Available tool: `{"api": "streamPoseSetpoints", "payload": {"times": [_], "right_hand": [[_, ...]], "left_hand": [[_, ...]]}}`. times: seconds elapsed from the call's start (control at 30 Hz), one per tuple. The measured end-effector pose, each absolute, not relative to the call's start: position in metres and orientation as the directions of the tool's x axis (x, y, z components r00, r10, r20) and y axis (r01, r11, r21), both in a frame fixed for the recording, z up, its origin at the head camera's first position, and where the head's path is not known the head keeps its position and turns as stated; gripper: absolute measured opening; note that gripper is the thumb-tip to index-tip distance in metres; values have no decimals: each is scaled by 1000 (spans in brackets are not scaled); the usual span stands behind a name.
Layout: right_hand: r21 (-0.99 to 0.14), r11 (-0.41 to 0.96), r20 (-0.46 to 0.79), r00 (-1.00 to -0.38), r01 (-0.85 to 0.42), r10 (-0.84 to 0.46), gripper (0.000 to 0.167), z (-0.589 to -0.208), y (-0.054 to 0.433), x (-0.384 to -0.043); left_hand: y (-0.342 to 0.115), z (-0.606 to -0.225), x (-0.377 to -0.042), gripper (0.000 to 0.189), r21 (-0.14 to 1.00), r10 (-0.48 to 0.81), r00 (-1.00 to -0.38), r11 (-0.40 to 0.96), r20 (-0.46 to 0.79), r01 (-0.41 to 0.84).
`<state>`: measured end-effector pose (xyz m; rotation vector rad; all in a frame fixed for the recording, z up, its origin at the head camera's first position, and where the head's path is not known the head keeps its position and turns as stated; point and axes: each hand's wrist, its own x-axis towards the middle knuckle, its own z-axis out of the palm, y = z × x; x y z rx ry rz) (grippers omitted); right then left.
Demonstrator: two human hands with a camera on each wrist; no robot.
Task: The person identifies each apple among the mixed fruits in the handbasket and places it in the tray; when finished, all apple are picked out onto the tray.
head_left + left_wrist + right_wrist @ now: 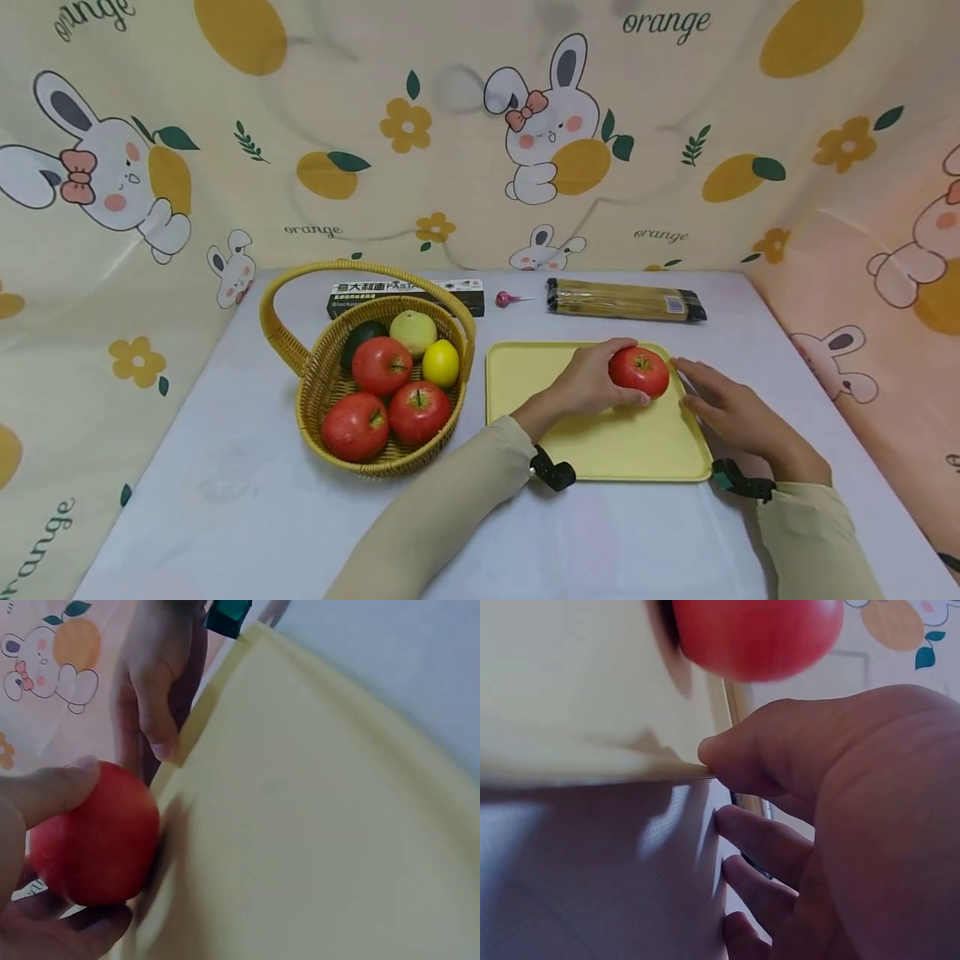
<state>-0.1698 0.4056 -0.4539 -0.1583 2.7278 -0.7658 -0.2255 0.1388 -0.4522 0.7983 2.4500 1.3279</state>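
Red apple (640, 372) in its grip, the left hand (588, 382) is over a yellow tray (600, 442); the right hand (726, 408), loosely extended, touches its rim toward the worktop's (247, 517) right edge.

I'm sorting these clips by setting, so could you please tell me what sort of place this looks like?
Probably a staged tabletop set: a bunny-print backdrop encloses a white table at the back and sides, where a wicker basket and yellow tray are laid out.
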Motion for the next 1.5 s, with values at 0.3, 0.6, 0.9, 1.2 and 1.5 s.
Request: {"api": "streamPoseSetpoints", "payload": {"times": [0.3, 0.6, 0.9, 1.2, 1.5], "right_hand": [[-522, 853, -266, -947, -17, -182, 78, -453, 403, -174], [-518, 855, -284, -944, 3, -169, 80, -455, 404, -174], [-505, 863, -291, -942, 3, -167, 81, -456, 405, -172], [-513, 858, -278, -944, -13, -180, 80, -457, 404, -174], [-510, 860, -280, -944, -11, -178, 80, -456, 404, -174]], "left_hand": [[148, -455, -228, 89, 805, 521, -850, 471, 75, 360], [136, -439, -208, 98, 752, 476, -876, 550, 76, 363], [85, -401, -169, 91, 825, 611, -784, 381, 114, 418], [15, -371, -143, 84, 839, 698, -706, 312, 115, 445], [-82, -351, -140, 74, 867, 642, -735, 220, 216, 446]]}}
